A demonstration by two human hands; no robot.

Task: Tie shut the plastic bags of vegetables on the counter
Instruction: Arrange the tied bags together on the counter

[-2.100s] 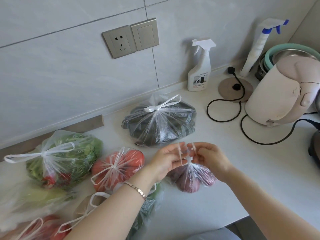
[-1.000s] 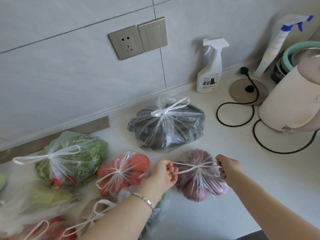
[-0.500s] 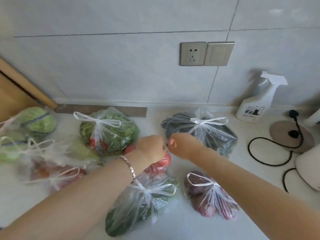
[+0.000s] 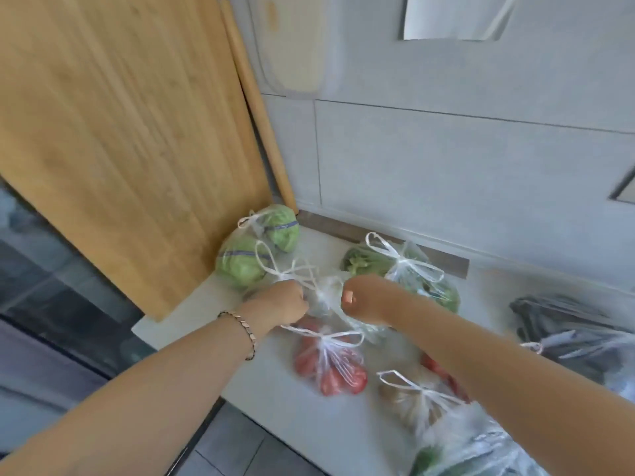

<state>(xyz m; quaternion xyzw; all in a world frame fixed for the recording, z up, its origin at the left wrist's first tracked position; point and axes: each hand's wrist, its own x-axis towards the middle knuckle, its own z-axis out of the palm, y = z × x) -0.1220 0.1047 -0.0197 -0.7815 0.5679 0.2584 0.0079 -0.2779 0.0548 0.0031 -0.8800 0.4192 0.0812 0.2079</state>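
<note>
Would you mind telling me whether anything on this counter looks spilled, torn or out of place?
Nothing stands out. The bags on the counter look intact, with no produce loose. The tomato bag and leafy greens bag are knotted. Both hands grip the handles of a blurred middle bag.

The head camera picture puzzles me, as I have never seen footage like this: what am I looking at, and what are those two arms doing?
A person wears a wide-angle camera on the head, so you look down along their own arms. There is no machine. On the pale counter lie tied plastic bags: cabbages, leafy greens, tomatoes, something dark. A wooden board leans at the left. The left hand, with a bracelet on its wrist, and the right hand are closed on the handles of a clear bag between them, apparently tying it.
</note>
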